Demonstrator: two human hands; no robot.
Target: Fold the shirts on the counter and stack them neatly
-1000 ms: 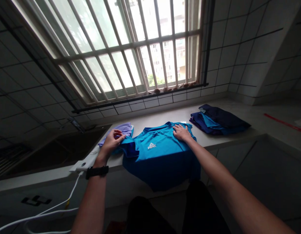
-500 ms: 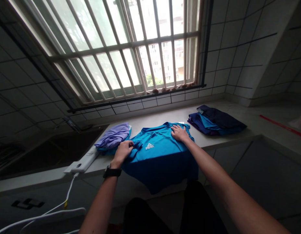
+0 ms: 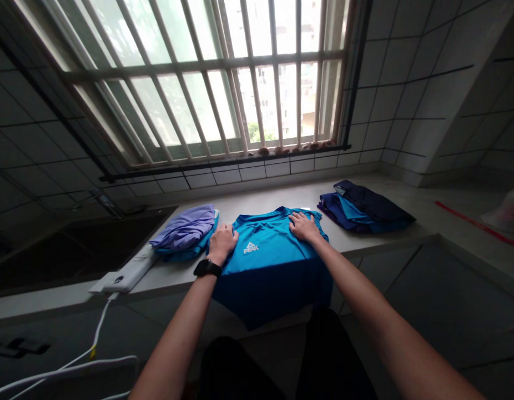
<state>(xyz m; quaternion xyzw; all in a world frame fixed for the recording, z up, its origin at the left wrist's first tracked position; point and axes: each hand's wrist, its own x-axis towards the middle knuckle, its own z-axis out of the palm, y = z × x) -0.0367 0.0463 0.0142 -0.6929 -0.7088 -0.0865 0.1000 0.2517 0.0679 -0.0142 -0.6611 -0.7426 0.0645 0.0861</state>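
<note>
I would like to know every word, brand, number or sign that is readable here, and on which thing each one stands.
"PEAK", in pale letters under a triangular mark: on the blue shirt.
White power strip: any print is too small to read.
Black wristband: nothing readable.

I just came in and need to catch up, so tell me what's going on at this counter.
A person has both hands on a blue PEAK shirt, spread logo up on the counter, its lower part hanging over the front edge. The right hand lies flat near one shoulder; the left hand is at the opposite side, its grip unclear. Beyond the left hand sits a lavender garment on blue fabric; to the right lies a stack of dark clothes.
</note>
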